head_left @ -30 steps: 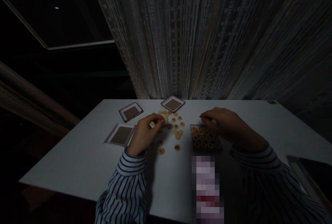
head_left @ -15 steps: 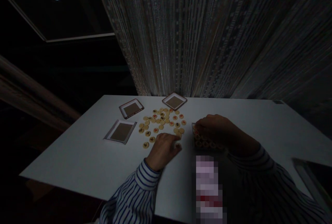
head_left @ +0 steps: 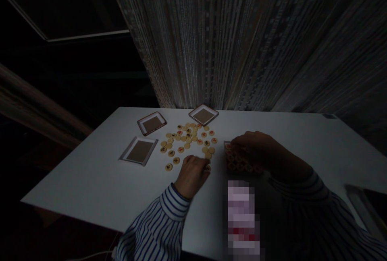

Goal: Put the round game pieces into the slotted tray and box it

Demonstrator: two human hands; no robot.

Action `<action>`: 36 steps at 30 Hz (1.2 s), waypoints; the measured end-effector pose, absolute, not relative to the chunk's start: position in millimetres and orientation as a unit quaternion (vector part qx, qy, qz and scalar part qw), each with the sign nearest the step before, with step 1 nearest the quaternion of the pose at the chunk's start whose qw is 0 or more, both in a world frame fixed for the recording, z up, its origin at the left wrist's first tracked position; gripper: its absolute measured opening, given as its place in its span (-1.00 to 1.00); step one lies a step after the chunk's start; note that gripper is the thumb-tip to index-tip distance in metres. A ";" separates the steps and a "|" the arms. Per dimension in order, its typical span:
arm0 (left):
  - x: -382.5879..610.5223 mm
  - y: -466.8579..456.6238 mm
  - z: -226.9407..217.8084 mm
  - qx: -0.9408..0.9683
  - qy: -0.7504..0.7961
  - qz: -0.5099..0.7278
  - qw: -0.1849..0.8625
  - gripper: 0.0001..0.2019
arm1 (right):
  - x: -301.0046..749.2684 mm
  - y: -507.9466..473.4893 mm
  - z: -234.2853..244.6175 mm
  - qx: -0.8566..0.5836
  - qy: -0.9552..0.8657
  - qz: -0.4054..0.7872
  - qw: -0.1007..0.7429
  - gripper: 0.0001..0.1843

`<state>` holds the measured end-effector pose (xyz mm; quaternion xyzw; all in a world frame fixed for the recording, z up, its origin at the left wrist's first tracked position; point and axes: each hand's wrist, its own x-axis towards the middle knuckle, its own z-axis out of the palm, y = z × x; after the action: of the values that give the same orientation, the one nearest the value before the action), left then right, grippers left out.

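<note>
Watching: a person sits at a white table (head_left: pixel 75 176) with both bare hands on it.

Left hand (head_left: pixel 192 176): It rests at the near edge of the pile with its fingers curled down. One piece shows by the fingertips, but I cannot tell if the hand is holding it.

Right hand (head_left: pixel 254 148): It sits over the dark tray, with its fingers reaching to the far end. It is too dark to tell if the hand is gripping a piece.

Round game pieces (head_left: pixel 187 140): These cream discs have red or black marks. They lie in a loose pile on the table, between the hands.

Dark tray (head_left: pixel 225 152): It sits just right of the pile, under the right hand, and is full of pieces packed close.

Square trays (head_left: pixel 138 151): Three of them, with brown bottoms, lie past the pile on the far and left sides.

Striped sleeves (head_left: pixel 173 204): They are white with blue lines.

String curtain (head_left: pixel 242 43): It hangs behind the table.

Blurred patch (head_left: pixel 242 220): It is at the near edge, too blurred to tell what it is.
</note>
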<state>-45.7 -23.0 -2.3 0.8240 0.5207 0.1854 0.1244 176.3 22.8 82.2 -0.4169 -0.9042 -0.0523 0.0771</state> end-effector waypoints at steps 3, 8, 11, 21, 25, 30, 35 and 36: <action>-46.0 -23.5 -2.5 0.826 0.509 0.218 0.108 -0.78 | 176.7 23.2 82.5 -0.416 -0.905 -0.053 0.075 -0.81; -45.8 -24.9 0.8 0.813 0.497 0.296 0.075 -0.79 | 178.6 24.0 81.9 -0.428 -0.901 -0.045 0.059 -0.81; -44.8 -25.3 3.9 0.803 0.490 0.332 0.067 -0.79 | 182.1 25.1 79.4 -0.421 -0.903 -0.039 0.072 -0.79; -42.3 -18.3 20.1 0.809 0.465 0.358 0.043 -0.78 | 187.5 26.4 88.4 -0.450 -0.889 -0.051 0.069 -0.76; -38.2 -10.1 34.5 0.818 0.454 0.352 0.036 -0.78 | 190.3 25.9 93.0 -0.456 -0.885 -0.050 0.080 -0.75; -29.5 3.4 60.4 0.827 0.448 0.335 0.050 -0.76 | 193.3 23.6 100.1 -0.463 -0.881 -0.048 0.089 -0.76; -14.7 19.5 78.5 0.828 0.432 0.354 0.048 -0.73 | 199.9 22.2 103.6 -0.484 -0.868 -0.032 0.106 -0.77; -11.1 22.5 79.9 0.827 0.429 0.359 0.051 -0.73 | 201.5 22.1 103.7 -0.487 -0.866 -0.031 0.108 -0.77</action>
<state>-11.1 22.5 79.9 0.8274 0.4291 0.3587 0.0510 201.5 22.1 103.7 -0.4874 -0.8658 -0.0311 0.1084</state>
